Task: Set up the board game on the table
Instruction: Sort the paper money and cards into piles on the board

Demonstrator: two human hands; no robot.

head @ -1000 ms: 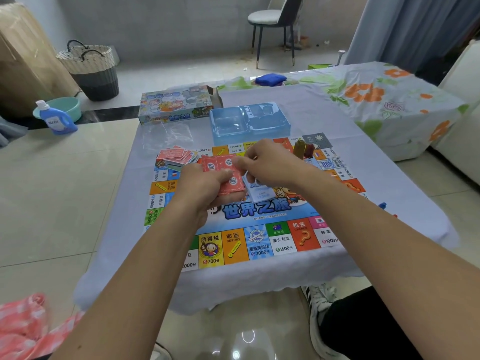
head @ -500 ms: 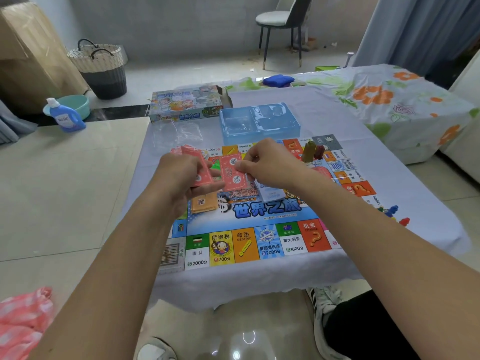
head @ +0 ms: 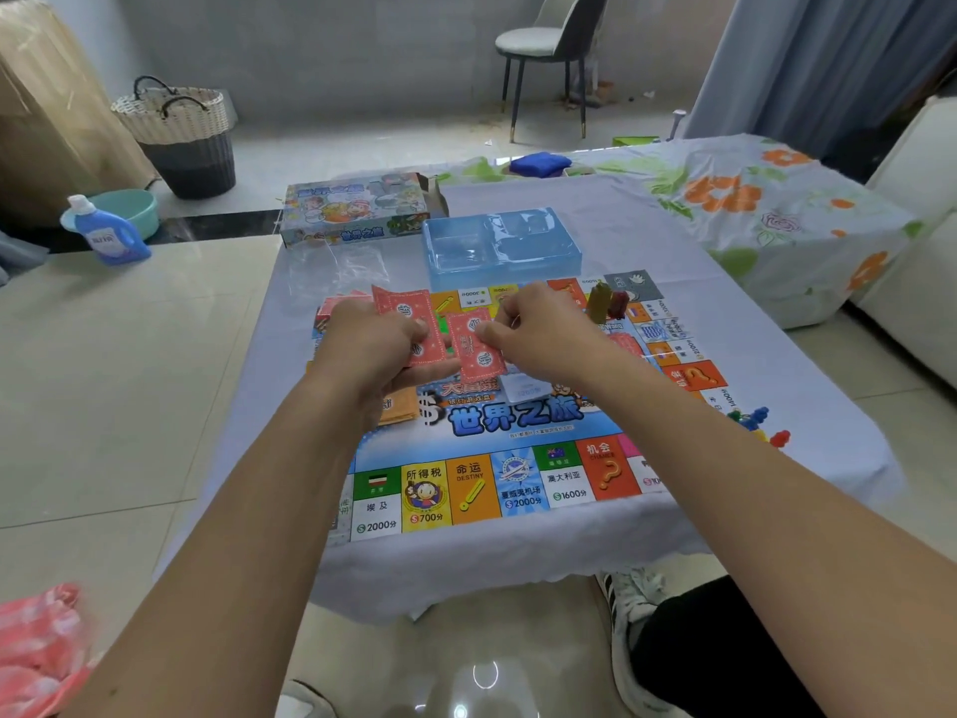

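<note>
**Red cards held over the board**

At mid-frame the left hand [head: 370, 349] grips a stack of red cards [head: 409, 323], fingers curled beneath and thumb on top. Just right of it, the right hand [head: 544, 336] pinches a single red card [head: 474, 347] by its upper edge between thumb and fingertips; that card tilts and overlaps the stack's right side. Both hands hover above the board [head: 497, 437], which lies flat on the table [head: 777, 406], filling the centre of the frame.

Under the left wrist an orange pile [head: 401, 406] lies on the board, and a pale card [head: 525, 388] lies below the right hand. More red cards [head: 336, 305] lie at the board's upper left corner. Two dark pieces [head: 608, 303], one olive and one reddish, stand near the board's upper right corner; what they are is hard to make out. Small coloured pawns [head: 758, 424] lie on the cloth off the board's right edge.

Above the board sits a clear blue tray [head: 499, 241], and to its upper left the game box [head: 357, 209]. Crumpled clear wrap [head: 336, 266] lies left of the tray.
</note>
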